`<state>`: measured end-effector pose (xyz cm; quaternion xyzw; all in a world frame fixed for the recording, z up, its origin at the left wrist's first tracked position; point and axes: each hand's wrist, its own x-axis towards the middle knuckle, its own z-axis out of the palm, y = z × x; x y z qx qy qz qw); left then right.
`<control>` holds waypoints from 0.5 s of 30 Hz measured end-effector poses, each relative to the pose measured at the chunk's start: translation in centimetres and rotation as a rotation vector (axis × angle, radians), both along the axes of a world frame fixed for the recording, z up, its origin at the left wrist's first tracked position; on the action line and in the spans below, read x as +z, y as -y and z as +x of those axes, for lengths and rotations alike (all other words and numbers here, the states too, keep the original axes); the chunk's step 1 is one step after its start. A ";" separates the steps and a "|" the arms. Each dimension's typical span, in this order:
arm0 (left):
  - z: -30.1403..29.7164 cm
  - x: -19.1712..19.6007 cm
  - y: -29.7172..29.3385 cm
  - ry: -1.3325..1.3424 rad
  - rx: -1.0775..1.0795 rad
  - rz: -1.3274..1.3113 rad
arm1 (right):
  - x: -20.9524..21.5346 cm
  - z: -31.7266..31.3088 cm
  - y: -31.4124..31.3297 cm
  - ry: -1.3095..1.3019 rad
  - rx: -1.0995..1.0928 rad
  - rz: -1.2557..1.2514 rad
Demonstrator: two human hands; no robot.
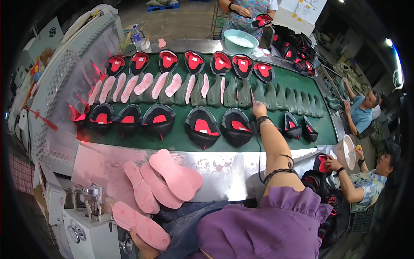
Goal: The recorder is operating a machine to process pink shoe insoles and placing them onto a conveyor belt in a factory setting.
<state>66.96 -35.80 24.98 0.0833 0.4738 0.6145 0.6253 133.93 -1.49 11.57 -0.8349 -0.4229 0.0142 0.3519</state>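
Observation:
My right hand (259, 110) reaches out over the green conveyor belt (181, 140), shut on a thin brush (252, 96) whose tip points at the row of green sole holders (276, 97). Black shoe uppers with red lining (236, 126) lie just left of that hand. My left hand (141, 247) stays low by my lap and grips a pink sole (140, 224) from underneath. Several more pink soles (172, 177) are stacked on the metal ledge (224, 166) in front of me. Pink soles (143, 83) also stand in the holders at the far left of the belt.
A second row of black-and-red uppers (194, 61) lines the belt's far side. A teal basin (239, 40) sits beyond it, beside a person holding an upper. Two people sit at the right, one (362, 185) with a white bowl (347, 151). A white machine (88, 226) stands at lower left.

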 end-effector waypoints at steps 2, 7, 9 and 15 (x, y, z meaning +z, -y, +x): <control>-0.5 -1.4 0.1 -0.023 0.015 0.002 | -0.7 -2.8 -1.9 0.071 -0.028 0.134; -1.0 -2.7 0.5 -0.108 0.002 0.096 | 3.7 -27.0 -3.3 -0.451 0.549 0.297; -2.0 -3.9 1.9 -0.277 -0.011 0.122 | 10.8 -39.7 4.3 -0.561 1.079 0.238; -4.0 -7.6 1.2 -0.284 0.132 -0.001 | 11.3 -54.9 20.9 -0.838 1.515 -0.270</control>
